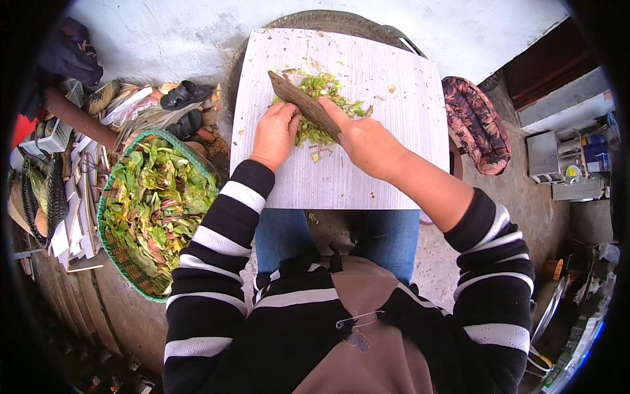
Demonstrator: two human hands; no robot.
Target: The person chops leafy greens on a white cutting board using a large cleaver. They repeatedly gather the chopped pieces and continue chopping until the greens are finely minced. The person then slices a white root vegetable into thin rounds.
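My right hand [366, 143] grips a broad kitchen knife [305, 104], its index finger laid along the dark, stained blade. The blade slants across a pile of chopped leafy greens [322, 88] on a pale wood-grain board [393, 108]. Left of the blade, my left hand [275, 133] rests at the pile with its fingers curled close to the knife. Whether it pinches any leaves is hidden by the fingers and blade. Leaf scraps are scattered over the board.
A green-rimmed woven basket [101, 221] of leafy greens stands at left, beside black sandals [184, 95] and stacked wood strips [74, 216]. A white wall [172, 34] rises beyond the board. To the right lies a floral-patterned cushioned item [477, 125].
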